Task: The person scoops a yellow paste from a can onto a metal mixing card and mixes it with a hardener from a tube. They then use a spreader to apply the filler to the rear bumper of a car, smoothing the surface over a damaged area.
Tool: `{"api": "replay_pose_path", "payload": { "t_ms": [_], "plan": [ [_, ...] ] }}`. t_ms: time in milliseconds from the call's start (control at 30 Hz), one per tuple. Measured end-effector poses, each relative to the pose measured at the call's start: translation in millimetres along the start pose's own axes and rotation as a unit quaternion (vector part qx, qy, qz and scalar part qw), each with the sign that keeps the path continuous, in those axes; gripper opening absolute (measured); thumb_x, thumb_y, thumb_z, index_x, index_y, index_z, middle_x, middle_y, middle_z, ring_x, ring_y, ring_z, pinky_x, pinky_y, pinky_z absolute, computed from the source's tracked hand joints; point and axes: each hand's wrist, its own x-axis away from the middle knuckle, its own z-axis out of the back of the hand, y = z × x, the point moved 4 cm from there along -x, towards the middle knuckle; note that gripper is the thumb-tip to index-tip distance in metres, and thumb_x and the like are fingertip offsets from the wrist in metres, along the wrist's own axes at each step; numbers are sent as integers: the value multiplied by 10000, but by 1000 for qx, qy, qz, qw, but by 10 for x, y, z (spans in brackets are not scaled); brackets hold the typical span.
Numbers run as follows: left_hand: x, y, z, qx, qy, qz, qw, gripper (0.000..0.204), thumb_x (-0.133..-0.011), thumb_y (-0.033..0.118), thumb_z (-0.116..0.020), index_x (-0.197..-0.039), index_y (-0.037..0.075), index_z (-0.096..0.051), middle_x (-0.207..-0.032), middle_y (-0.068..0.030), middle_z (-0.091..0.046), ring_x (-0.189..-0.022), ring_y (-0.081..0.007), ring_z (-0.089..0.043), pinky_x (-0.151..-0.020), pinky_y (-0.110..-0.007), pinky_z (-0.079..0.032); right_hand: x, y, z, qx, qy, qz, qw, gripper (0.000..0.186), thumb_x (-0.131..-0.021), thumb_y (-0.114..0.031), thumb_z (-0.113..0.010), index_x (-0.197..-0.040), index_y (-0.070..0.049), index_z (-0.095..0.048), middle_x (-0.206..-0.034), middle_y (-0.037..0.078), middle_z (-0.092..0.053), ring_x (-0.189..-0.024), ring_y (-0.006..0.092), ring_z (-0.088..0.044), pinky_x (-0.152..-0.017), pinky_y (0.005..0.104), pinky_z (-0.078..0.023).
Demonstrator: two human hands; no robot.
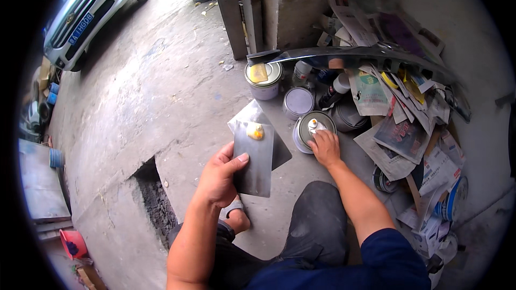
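My left hand (219, 178) grips a grey metal putty scraper (259, 174), its thumb flat on the front face. A lump of pale putty with a yellow streak (255, 131) sits near the scraper's upper edge. Behind it, another thin metal plate (281, 153) sticks out at the right and above, apparently in the same grip. My right hand (327, 149) is over a round can (302, 140), fingers curled at a small white tube with an orange tip (313, 124). The tube is on the can's lid; its lower end is hidden by my fingers.
Beyond stand a grey-lidded can (299, 102), a larger can with a yellow pad (263, 87) and spray cans (334, 90). A long car trim piece (344, 53) spans above them. Newspapers (400, 137) pile up at right. A floor pit (155, 198) opens at left; a car (88, 16) stands beyond.
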Motion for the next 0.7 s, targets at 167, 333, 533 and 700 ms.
{"api": "replay_pose_path", "payload": {
  "t_ms": [167,333,533,700],
  "plan": [
    [22,141,55,-3,-12,-13,1000,447,-864,75,-601,-1282,-12,-470,-1121,-86,-614,-987,-162,-599,-888,-321,-478,-127,-352,280,-205,-21,-135,969,176,-797,-183,-671,-845,-47,-571,-854,95,-604,-800,275,-589,-713,366,-457],
    [430,466,109,28,-7,-7,1000,432,-866,85,-607,-1265,-18,-478,-1118,-92,-613,-1001,-167,-594,-888,-324,-476,-1005,-1601,1071,-656,-185,-297,669,272,-947,-273,-521,-1008,-17,-590,-878,34,-619,-744,105,-565,-647,269,-462],
    [1346,1387,-358,112,8,31,993,414,-878,81,-593,-1265,-14,-478,-1107,-92,-619,-999,-161,-594,-885,-322,-474,-1781,-2567,2242,-703,-290,-301,576,341,-899,-131,-581,-1209,-24,-488,-993,22,-601,-787,48,-528,-662,200,-427],
    [2242,2265,-762,154,36,4,987,397,-883,51,-575,-1267,21,-479,-1142,-93,-604,-993,-159,-602,-880,-311,-483,-2348,-3470,3321,-671,-338,-252,610,524,-846,5,-579,-1329,-11,-377,-1082,75,-588,-968,129,-563,-849,260,-451]
  ]
}}
